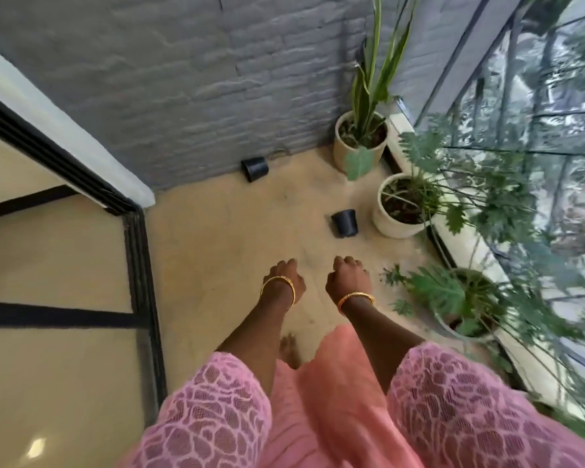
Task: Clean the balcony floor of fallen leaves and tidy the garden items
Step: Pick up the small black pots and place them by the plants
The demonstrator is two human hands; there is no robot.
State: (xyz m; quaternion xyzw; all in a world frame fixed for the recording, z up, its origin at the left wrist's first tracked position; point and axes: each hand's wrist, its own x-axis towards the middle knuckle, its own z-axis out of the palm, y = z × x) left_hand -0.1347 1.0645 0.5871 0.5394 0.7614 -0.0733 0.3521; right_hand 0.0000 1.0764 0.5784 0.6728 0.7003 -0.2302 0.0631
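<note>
No legible text anywhere.

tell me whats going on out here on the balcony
A person in pink lace sleeves stands on the balcony with both hands out in front, left hand and right hand, fingers curled and holding nothing. Ahead, two small black pots lie tipped over on the floor: one by the grey wall, one beside a white planter. Three potted plants line the glass side. Nothing has been picked up yet.
</note>
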